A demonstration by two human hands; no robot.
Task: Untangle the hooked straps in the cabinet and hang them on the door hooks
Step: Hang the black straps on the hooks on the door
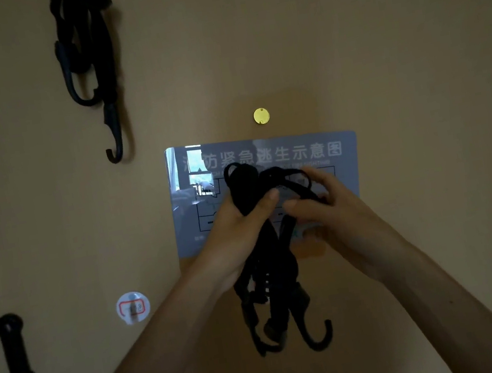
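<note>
My left hand [237,220] grips the tangled straps [267,264] just under their looped tops, in front of the middle of the door [380,66]. My right hand [323,206] pinches a single loop off to one side, and both forearms are raised toward the door with the wrists turned inward. The cords look soft, light and stretchy, so I judge they will slide apart if I hold the cord itself, though the stiff hooks [318,337] dangling below may snag; one hung strap [85,50] sits near the door's upper left corner.

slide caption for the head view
Left hand and right hand grip a tangled bundle of black hooked straps before the door, where another strap hangs upper left.
</note>
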